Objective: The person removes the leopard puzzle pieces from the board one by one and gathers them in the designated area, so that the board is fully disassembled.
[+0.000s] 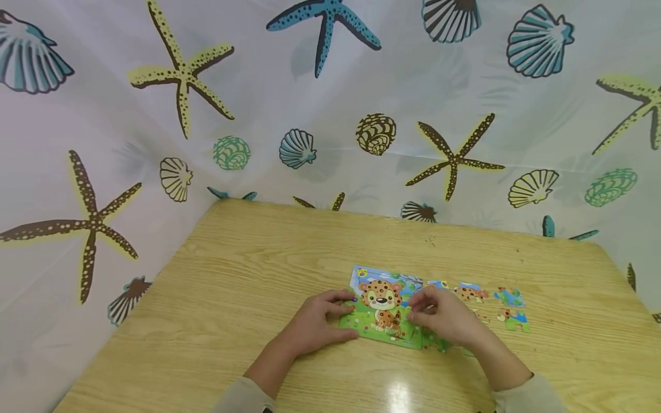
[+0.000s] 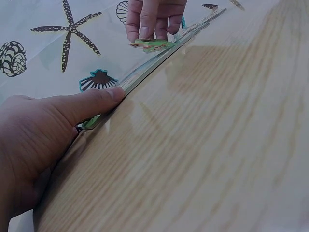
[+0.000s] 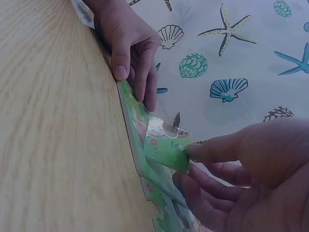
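A flat puzzle board point(image 1: 381, 295) with a spotted leopard cub on green grass lies on the table. My left hand point(image 1: 315, 322) rests on its left side, fingers spread and thumb near the front corner. In the left wrist view the left thumb point(image 2: 104, 98) presses the board's edge. My right hand point(image 1: 446, 315) pinches a green puzzle piece point(image 3: 166, 151) between thumb and fingertips. That piece is tilted, over the right part of the board. Beside the board, partly hidden by the right hand, lie several loose pieces point(image 1: 511, 296).
The wooden table point(image 1: 248, 264) extends around the board on all sides. A white cloth point(image 1: 320, 109) printed with starfish and shells hangs behind the table and along its left side.
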A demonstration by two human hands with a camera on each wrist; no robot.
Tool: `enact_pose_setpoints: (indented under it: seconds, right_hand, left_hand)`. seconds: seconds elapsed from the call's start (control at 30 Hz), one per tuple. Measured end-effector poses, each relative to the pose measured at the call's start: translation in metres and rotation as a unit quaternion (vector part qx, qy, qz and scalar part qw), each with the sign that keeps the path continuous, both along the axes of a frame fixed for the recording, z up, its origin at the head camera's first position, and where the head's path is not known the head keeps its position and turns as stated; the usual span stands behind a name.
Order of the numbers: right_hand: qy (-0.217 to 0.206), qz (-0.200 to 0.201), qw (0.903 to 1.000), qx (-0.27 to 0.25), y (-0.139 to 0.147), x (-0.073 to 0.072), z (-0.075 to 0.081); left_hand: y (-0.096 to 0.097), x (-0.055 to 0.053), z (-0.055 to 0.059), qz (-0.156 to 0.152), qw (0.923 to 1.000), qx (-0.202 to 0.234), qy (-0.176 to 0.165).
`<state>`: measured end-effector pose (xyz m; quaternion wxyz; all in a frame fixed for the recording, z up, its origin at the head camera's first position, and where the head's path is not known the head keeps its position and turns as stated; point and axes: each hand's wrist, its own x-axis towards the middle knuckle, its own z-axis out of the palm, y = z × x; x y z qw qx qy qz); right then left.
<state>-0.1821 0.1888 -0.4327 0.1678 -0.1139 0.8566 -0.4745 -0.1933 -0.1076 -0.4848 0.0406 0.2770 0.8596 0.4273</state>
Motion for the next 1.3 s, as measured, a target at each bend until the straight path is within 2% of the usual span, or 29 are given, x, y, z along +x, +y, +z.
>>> enact_pose_setpoints:
  seconds: [0.2, 0.47, 0.63, 0.77, 1.03, 1.3]
  right_hand:
    - [-0.036, -0.005, 0.9985, -0.041, 0.011, -0.001, 0.001]
    - [-0.049, 0.032, 0.9957, -0.072, 0.027, -0.001, -0.003]
    - [-0.086, 0.043, 0.9906, -0.097, 0.035, 0.000, -0.005]
    - [-0.089, 0.051, 0.9895, -0.102, 0.041, 0.001, -0.004]
    - [-0.079, 0.031, 0.9918, -0.095, 0.052, 0.009, -0.005]
    - [-0.086, 0.009, 0.9888, -0.121, 0.065, 0.017, -0.006]
  left_hand:
    - [0.001, -0.001, -0.001, 0.002, 1.0000, -0.003, 0.004]
    - [0.002, 0.000, 0.003, 0.001, 1.0000, -0.002, -0.002]
    - [0.001, -0.001, 0.000, 0.001, 1.0000, -0.003, -0.001]
    - [0.001, -0.002, -0.002, 0.005, 1.0000, -0.007, 0.002]
    - [0.001, -0.002, -0.003, 0.006, 0.9999, -0.008, 0.005]
    - [0.001, -0.002, -0.003, 0.008, 0.9999, -0.009, 0.006]
